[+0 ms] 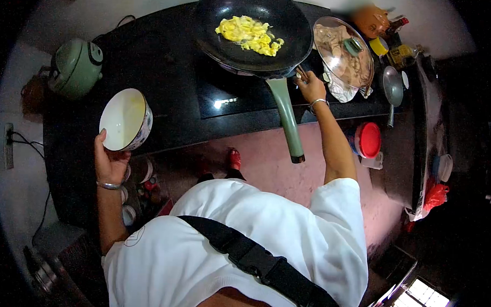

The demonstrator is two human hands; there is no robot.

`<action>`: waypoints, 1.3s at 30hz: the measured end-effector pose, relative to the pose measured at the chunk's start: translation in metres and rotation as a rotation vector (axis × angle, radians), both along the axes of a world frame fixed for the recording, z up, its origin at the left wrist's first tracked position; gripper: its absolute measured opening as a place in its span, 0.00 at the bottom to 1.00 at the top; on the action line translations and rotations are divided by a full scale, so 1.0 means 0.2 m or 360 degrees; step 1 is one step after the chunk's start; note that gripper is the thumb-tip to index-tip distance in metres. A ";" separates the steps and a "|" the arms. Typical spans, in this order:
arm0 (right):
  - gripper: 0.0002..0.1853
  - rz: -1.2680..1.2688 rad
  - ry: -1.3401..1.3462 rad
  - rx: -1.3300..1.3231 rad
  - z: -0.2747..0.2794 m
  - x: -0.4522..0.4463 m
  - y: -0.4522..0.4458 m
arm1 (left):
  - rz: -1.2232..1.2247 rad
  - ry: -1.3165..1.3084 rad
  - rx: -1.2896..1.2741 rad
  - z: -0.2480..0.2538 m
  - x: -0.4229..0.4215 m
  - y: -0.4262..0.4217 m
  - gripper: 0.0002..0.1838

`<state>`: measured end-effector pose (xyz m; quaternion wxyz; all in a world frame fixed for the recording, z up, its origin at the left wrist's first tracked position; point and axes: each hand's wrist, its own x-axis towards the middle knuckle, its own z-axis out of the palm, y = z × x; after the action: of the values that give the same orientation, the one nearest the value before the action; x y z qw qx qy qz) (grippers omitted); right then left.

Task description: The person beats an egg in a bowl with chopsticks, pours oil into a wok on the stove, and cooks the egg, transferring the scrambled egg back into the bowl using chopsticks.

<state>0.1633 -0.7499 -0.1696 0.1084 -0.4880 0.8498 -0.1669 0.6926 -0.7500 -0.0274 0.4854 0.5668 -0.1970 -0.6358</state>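
Observation:
My left hand (110,162) grips a white bowl (119,119) by its near rim, thumb over the edge; the bowl is tilted and shows a little yellowish residue inside. Yellow cooked egg (249,34) lies in a dark wok (206,38) on the cooktop (212,101). The wok's green handle (282,111) points toward my body. My right hand (312,88) is closed around brown chopsticks (302,74), just right of the handle and below the wok's rim.
A glass lid (335,62) leans over brownish food right of the wok. Beyond it are an orange pot (370,21), bottles and a small pan (392,85). A green rice cooker (78,69) stands at the left. A red-lidded bucket (369,140) is below the counter.

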 end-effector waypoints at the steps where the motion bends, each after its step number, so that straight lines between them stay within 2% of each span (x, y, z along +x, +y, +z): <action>1: 0.20 -0.0074 0.0002 0.0032 0.00 0.02 -0.01 | 0.0002 0.0002 -0.0003 0.00 -0.01 0.00 0.24; 7: 0.26 -0.0561 -0.0161 -0.0051 0.00 0.13 -0.08 | 0.0193 -0.0088 0.0037 0.01 -0.05 0.00 0.24; 11: 0.26 -0.0451 -0.0074 0.0090 0.02 0.00 0.02 | 0.0025 -0.0044 -0.0016 0.01 -0.02 -0.01 0.24; 12: 0.23 -0.0275 -0.0127 0.0126 0.00 -0.15 0.07 | 0.0022 -0.0040 -0.0039 0.01 -0.02 -0.01 0.24; 13: 0.18 -0.0291 -0.0012 0.0008 0.23 -0.09 0.15 | 0.0022 -0.0033 -0.0061 0.00 -0.01 -0.01 0.23; 14: 0.16 -0.0225 0.0045 -0.0247 0.34 -0.15 0.22 | 0.0069 -0.0036 -0.0052 -0.01 -0.01 -0.01 0.23; 15: 0.16 -0.0345 0.0234 -0.0281 0.45 -0.22 0.27 | 0.0117 -0.0043 -0.0043 -0.02 -0.01 -0.02 0.23; 16: 0.16 -0.0259 0.0406 -0.0642 0.59 -0.25 0.32 | 0.0163 -0.0052 -0.0034 -0.03 -0.01 -0.02 0.23; 18: 0.17 -0.0295 0.0456 -0.1023 0.88 -0.27 0.35 | 0.0131 -0.0065 -0.0075 -0.01 -0.03 -0.02 0.23; 20: 0.16 0.0080 0.0221 -0.1439 1.11 -0.29 0.35 | 0.0095 -0.0065 -0.0108 0.01 -0.05 -0.02 0.24; 23: 0.14 0.0065 -0.0439 -0.1528 1.34 -0.06 0.24 | 0.0084 -0.0078 -0.0112 0.03 -0.07 0.00 0.24; 24: 0.12 0.0150 -0.0583 -0.1535 1.33 0.02 0.18 | 0.0109 -0.0106 -0.0092 0.04 -0.08 0.01 0.25; 25: 0.13 0.0229 -0.0817 -0.1323 1.31 0.05 0.13 | 0.0132 -0.0136 -0.0071 0.05 -0.10 0.01 0.25; 28: 0.12 0.0370 -0.1063 -0.0926 1.15 0.15 -0.04 | 0.0153 -0.0078 -0.0129 0.06 -0.12 0.01 0.26; 29: 0.11 0.0412 -0.1331 -0.0861 1.06 0.15 -0.10 | 0.0130 -0.0080 -0.0134 0.06 -0.11 0.01 0.26; 32: 0.08 0.0247 -0.1385 -0.0663 0.93 0.16 -0.17 | 0.0095 -0.0068 -0.0158 0.03 -0.09 0.00 0.26; 38: 0.10 -0.0189 -0.1540 -0.0591 0.85 0.30 -0.28 | -0.0025 -0.0002 -0.0139 -0.01 0.04 -0.06 0.25; 39: 0.12 -0.0101 -0.1599 -0.0589 0.81 0.31 -0.34 | -0.0013 0.0010 -0.0125 0.00 0.04 -0.07 0.25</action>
<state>0.2246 -0.8184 -0.0078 0.4087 -0.3331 0.6640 -0.5302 0.7006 -0.7644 -0.0278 0.5052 0.5446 -0.2227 -0.6314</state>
